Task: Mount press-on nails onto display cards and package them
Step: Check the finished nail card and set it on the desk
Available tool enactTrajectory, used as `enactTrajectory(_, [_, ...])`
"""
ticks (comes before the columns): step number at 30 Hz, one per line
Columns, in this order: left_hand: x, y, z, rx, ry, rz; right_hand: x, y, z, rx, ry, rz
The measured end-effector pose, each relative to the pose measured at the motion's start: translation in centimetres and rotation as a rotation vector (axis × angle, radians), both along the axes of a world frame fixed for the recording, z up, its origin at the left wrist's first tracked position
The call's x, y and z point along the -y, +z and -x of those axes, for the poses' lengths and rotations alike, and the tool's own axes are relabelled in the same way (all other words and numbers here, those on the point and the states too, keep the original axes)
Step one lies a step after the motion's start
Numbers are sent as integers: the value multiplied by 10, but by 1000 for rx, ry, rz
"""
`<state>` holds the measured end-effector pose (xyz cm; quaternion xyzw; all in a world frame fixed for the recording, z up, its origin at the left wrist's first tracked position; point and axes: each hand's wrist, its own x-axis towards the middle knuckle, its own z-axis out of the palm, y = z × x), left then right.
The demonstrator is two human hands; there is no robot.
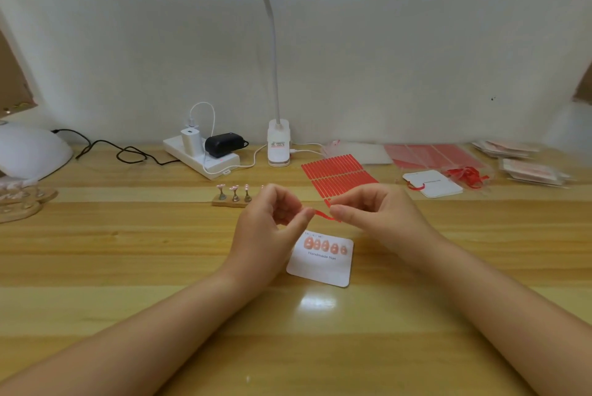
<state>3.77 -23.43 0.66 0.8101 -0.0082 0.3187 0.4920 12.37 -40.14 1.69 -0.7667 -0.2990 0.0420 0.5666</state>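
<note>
Ref landmark: display card (321,262), white, rounded corners, lying flat on wooden table (128,267) near centre. 5 pink nails (324,245) mounted in one row along its top edge, "Handmade Nail" printed under them; lower half of card bare.

Far L of card, at table's L edge: white dome lamp (32,152), part out of frame; wooden stands (22,201) just in front of it, count unclear.
L and behind card, by wall: white power strip (205,157) w/ 2 adapters plugged in, 1 white, 1 black; black cord trails L.
Just L-behind card: small wooden nail holder (229,201), 3 stems visible w/ nails on top, rest hidden by L hand.
L hand (272,219) above card's top L corner, fingers curled, thumb + index pinching L end of red adhesive strip (325,215).
R hand (374,211) above card's top R, fingers curled, pinching strip's R end. Strip hangs between hands, off table, over card's top edge.
Behind card: clip lamp (278,142), long lit bar overhead.
R-behind card: red strip sheet (339,171); further R, 1 white card w/ red ribbon (432,183), red sheets in clear bags, 2 stacks of packets (531,171) at R edge.

Open table near side of card, both forearms crossing it. White wall behind.
</note>
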Motion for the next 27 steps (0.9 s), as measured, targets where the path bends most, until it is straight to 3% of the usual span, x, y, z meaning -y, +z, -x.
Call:
enactTrajectory(6, [-2,-3,-2,13,-35,139,8,16,-7,40,-42,-44])
enactTrajectory(11, [-9,-7,-6,53,3,193,49,38,-46,85,-351,-175])
enactTrajectory(18, [-8,-13,-9,46,-5,142,106,16,-115,-15,-759,-8])
enactTrajectory(22, [-8,-13,-10,73,-13,126,113,0,-132,30,-1013,45])
enactTrajectory(27, [-10,-13,-10,77,1,129,114,-18,-147,34,-1105,64])
